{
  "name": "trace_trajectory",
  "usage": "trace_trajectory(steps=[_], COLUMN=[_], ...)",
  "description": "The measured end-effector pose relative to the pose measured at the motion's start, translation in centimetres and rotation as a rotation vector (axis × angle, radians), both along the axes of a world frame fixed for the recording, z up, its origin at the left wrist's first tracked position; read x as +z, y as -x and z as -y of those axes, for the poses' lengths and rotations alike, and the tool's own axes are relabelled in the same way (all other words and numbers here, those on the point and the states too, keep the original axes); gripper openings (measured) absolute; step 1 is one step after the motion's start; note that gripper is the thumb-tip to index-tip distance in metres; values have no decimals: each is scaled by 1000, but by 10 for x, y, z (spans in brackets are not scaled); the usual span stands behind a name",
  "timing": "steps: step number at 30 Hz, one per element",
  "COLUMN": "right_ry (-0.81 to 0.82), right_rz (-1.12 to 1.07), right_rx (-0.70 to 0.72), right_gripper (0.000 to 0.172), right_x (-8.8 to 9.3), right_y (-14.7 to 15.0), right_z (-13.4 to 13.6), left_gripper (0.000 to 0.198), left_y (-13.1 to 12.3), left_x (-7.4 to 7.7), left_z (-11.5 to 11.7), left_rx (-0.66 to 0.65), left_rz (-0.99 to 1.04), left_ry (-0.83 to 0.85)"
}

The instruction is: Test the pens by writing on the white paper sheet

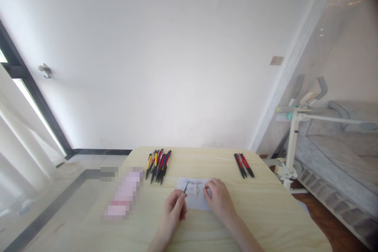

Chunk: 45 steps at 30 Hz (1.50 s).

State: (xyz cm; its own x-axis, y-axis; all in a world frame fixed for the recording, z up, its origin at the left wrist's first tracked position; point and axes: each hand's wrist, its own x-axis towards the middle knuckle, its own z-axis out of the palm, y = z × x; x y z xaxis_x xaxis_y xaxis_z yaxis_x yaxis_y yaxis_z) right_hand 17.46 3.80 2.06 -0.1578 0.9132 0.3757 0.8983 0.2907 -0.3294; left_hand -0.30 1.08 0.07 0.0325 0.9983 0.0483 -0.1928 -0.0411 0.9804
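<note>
My left hand (175,205) is closed in a pinch around a thin dark pen (186,188). Its visible end points up and away from me over a white sheet of paper (193,204), and the rest is hidden in the fingers. Dark and reddish marks show on the sheet, too blurred to read. My right hand (220,199) rests on the right side of the same paper, its fingers loosely bent and the thumb a little apart. No object shows in it.
A pile of yellow, red, blue and dark pens (158,166) lies at the table's back left. Several red and grey pens (244,165) lie at the back right. A pixelated pink item (125,193) is at the left edge of the wooden table (260,212). Behind stands a white wall (177,67).
</note>
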Motion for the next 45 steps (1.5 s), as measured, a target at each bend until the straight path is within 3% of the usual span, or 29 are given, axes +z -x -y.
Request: trace_trajectory(steps=[7, 13, 19, 25, 31, 45], right_ry=[114, 217, 201, 166, 254, 320], right_rz=[138, 190, 207, 181, 203, 214], right_rx=[-79, -100, -79, -125, -216, -213], right_gripper=[29, 28, 25, 27, 27, 30], right_x=[6, 2, -1, 6, 3, -2], right_y=[32, 41, 43, 23, -14, -16], right_z=[-15, -20, -19, -22, -18, -15], left_gripper=[33, 30, 29, 28, 27, 26], left_y=[0, 1, 1, 1, 0, 0], left_x=[1, 2, -1, -3, -5, -3], left_z=[0, 0, 0, -1, -1, -1], left_rx=[18, 6, 0, -4, -4, 0], left_rz=[-7, -11, -11, -8, -30, -46], left_ry=[16, -1, -17, -19, -8, -7])
